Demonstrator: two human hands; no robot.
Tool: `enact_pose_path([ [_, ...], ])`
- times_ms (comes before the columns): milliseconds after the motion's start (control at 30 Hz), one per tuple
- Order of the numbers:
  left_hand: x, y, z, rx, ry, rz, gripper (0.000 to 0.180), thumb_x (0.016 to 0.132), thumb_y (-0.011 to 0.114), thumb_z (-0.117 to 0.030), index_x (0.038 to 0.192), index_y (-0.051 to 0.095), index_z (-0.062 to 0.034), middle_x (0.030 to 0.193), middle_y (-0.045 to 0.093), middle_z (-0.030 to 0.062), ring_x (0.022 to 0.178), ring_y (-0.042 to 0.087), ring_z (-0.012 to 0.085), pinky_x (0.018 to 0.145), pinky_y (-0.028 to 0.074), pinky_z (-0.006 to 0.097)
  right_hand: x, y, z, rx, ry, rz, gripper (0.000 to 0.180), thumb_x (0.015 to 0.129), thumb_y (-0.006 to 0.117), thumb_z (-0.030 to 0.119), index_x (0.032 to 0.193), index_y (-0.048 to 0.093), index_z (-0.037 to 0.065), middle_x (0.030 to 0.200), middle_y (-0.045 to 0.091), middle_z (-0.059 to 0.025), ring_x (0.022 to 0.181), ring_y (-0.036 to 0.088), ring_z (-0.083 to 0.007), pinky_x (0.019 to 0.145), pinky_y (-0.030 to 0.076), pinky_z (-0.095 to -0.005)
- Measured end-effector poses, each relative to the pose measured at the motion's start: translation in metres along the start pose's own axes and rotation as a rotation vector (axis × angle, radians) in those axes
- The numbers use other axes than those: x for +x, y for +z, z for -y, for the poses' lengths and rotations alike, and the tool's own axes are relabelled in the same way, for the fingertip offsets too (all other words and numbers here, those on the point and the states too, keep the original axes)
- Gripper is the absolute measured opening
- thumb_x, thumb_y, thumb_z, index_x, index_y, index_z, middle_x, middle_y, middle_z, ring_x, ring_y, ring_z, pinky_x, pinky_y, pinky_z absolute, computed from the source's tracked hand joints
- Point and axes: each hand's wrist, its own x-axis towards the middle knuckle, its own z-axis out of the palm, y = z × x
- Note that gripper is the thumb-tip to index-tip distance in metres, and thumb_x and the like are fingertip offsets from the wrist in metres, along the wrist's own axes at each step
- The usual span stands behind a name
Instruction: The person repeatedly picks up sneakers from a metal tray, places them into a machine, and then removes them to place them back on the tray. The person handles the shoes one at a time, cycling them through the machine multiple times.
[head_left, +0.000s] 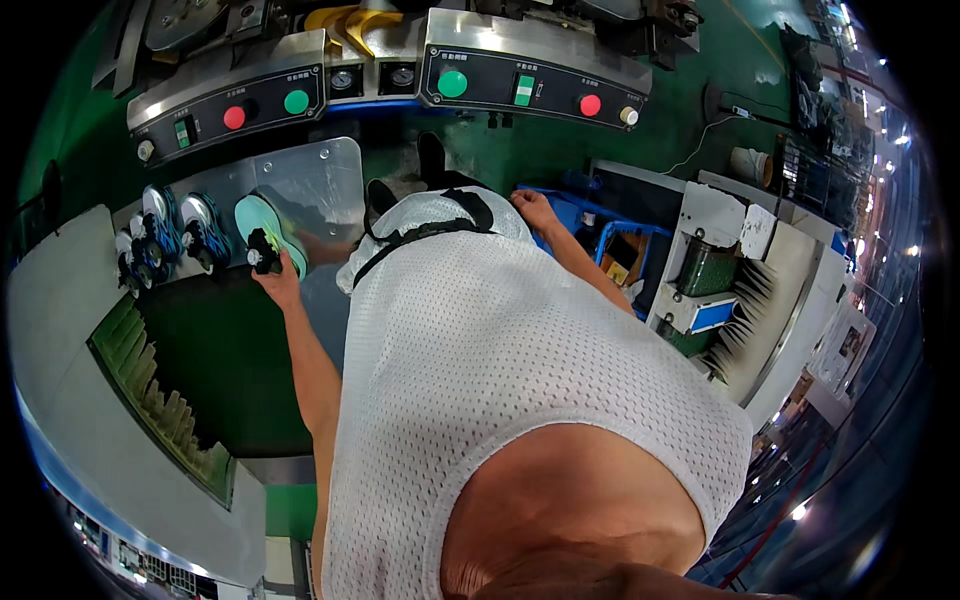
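Observation:
My left hand [277,285] is closed around the dark end of a shoe [262,220] with a mint-green sole. The shoe lies at the edge of a shiny metal plate [335,180], its sole turned up. Left of it on the same plate rest several more shoes [203,225], dark and blue with silvery surfaces and black ends. My right hand [533,208] hangs beside my hip, near a blue crate [568,212]. Its fingers look curled in, and nothing shows in them.
Ahead stands a machine with two control panels [535,90] bearing green and red buttons. A pale machine housing with a green strip curtain [165,400] is at left. To the right, another housing has dark bristles [745,315]. A bucket [750,165] stands farther off.

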Motion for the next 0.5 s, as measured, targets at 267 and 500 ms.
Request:
enact_pose_path([
  [267, 0.003, 0.000, 0.000, -0.024, 0.035, 0.015, 0.082, 0.082, 0.076, -0.032, 0.135, 0.030, 0.0115, 0.128, 0.050, 0.0283, 0.116, 0.055, 0.0349, 0.096, 0.046, 0.044, -0.029, -0.017, 0.036, -0.243, -0.399, 0.022, 0.038, 0.088, 0.064, 0.024, 0.112, 0.063, -0.005, 0.090, 0.069, -0.0118, 0.084, 0.064, -0.0176, 0.077, 0.051, -0.0318],
  [500, 0.011, -0.008, 0.037, 0.200, 0.098, 0.033, 0.087, 0.079, 0.079, -0.036, 0.137, 0.033, 0.0105, 0.130, 0.048, 0.0313, 0.113, 0.057, 0.0382, 0.093, 0.049, 0.046, -0.105, -0.074, 0.245, 0.073, -0.724, 0.247, 0.034, 0.093, 0.062, 0.011, 0.124, 0.056, -0.003, 0.120, 0.063, -0.0123, 0.110, 0.061, -0.0171, 0.095, 0.049, -0.0310],
])
